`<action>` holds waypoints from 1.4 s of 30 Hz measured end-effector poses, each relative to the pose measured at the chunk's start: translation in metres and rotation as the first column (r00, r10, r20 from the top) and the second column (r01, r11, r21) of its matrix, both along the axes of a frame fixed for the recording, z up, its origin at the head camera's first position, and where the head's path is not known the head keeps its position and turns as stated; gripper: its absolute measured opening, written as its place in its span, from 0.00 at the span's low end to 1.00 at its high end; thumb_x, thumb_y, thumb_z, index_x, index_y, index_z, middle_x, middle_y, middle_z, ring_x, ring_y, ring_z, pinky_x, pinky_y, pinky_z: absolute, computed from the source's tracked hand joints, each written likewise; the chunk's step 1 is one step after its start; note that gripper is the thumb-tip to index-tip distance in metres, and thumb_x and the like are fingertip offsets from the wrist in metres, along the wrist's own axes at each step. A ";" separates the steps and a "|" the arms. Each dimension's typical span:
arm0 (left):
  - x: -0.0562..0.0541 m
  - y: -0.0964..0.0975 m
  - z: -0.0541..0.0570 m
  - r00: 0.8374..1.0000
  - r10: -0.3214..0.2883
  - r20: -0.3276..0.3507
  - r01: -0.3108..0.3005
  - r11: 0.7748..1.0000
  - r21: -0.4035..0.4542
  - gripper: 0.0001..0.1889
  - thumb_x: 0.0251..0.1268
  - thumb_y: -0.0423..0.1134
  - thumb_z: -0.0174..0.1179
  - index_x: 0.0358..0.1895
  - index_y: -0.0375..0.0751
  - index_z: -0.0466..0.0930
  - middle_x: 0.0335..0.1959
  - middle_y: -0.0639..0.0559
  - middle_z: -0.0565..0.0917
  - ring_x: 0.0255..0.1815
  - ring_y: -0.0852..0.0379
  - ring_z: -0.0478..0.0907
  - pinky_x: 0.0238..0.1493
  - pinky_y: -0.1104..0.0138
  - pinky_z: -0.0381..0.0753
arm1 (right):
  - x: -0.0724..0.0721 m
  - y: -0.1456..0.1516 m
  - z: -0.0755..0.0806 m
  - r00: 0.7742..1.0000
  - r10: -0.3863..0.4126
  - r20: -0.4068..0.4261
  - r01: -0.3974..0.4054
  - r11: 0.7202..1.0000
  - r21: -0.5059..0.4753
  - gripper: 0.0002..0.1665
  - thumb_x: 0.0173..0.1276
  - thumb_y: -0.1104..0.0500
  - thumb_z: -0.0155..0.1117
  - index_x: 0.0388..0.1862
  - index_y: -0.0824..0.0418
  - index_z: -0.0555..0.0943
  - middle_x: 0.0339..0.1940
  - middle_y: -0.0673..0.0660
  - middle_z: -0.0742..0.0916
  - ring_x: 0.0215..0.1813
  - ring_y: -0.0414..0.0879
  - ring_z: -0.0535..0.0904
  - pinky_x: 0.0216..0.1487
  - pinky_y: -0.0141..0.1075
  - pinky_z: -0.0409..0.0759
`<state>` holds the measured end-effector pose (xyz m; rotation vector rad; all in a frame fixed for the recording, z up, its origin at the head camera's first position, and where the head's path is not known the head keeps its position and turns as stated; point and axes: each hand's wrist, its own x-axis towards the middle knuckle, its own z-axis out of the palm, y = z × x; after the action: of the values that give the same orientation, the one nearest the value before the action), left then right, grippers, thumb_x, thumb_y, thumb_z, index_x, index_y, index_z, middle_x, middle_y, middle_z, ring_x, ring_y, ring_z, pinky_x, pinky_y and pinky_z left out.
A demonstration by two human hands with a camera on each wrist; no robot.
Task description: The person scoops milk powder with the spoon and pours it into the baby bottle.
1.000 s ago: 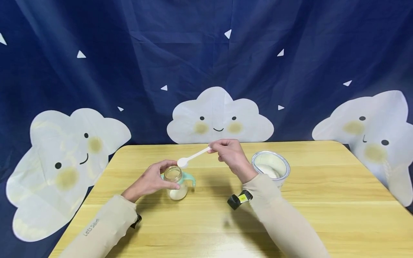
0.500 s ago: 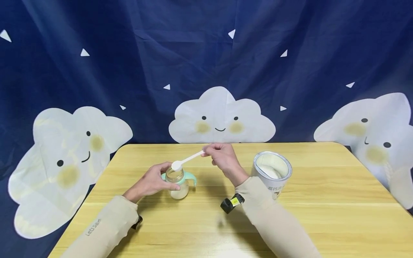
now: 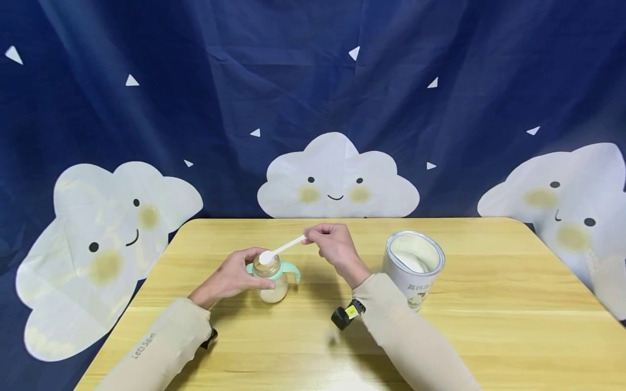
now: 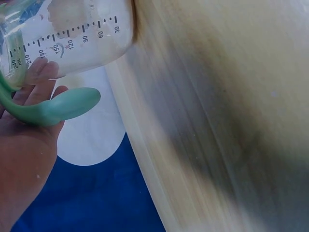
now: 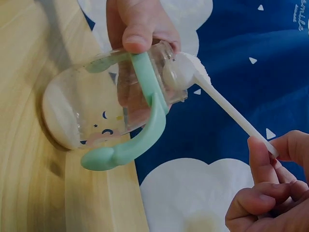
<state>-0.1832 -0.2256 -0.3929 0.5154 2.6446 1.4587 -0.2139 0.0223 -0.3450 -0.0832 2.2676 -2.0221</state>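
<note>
A clear baby bottle (image 3: pixel 274 293) with a mint-green two-handled collar stands on the table, its mouth uncovered. Around its neck my left hand (image 3: pixel 235 276) grips it, thumb in front. White powder covers the bottle's bottom in the right wrist view. My right hand (image 3: pixel 337 251) pinches the handle end of a white measuring scoop (image 5: pixel 181 72). The scoop's bowl is at the bottle's mouth, heaped with white powder, and looks level or nearly so. In the left wrist view the bottle (image 4: pixel 72 38) shows a printed millilitre scale, and a green handle (image 4: pixel 72 104) hangs over my left palm.
An open can (image 3: pixel 413 279) of white powder stands upright on the wooden table (image 3: pixel 513 304), to the right of my right forearm. Behind the table hangs a dark blue curtain (image 3: pixel 293 81) with white clouds. A black wrist camera (image 3: pixel 347 315) sits below my right sleeve.
My right hand has moved left and slightly down, bringing the scoop from beside the bottle to over its mouth. My left hand keeps its grip on the bottle. More of the can shows.
</note>
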 end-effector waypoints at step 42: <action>0.001 0.002 0.000 1.000 -0.004 0.018 0.004 1.000 0.020 0.32 0.45 0.41 0.81 0.56 0.39 0.81 0.43 0.52 0.86 0.45 0.53 0.80 0.51 0.60 0.79 | 0.004 0.015 0.002 0.920 0.320 -0.228 -0.272 0.937 0.217 0.10 0.66 0.66 0.61 0.42 0.66 0.87 0.30 0.54 0.86 0.30 0.40 0.74 0.30 0.28 0.71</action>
<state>-0.1826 -0.2238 -0.3933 0.5068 2.6167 1.4824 -0.2101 0.0372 -0.3434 -0.6743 2.3970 -1.7272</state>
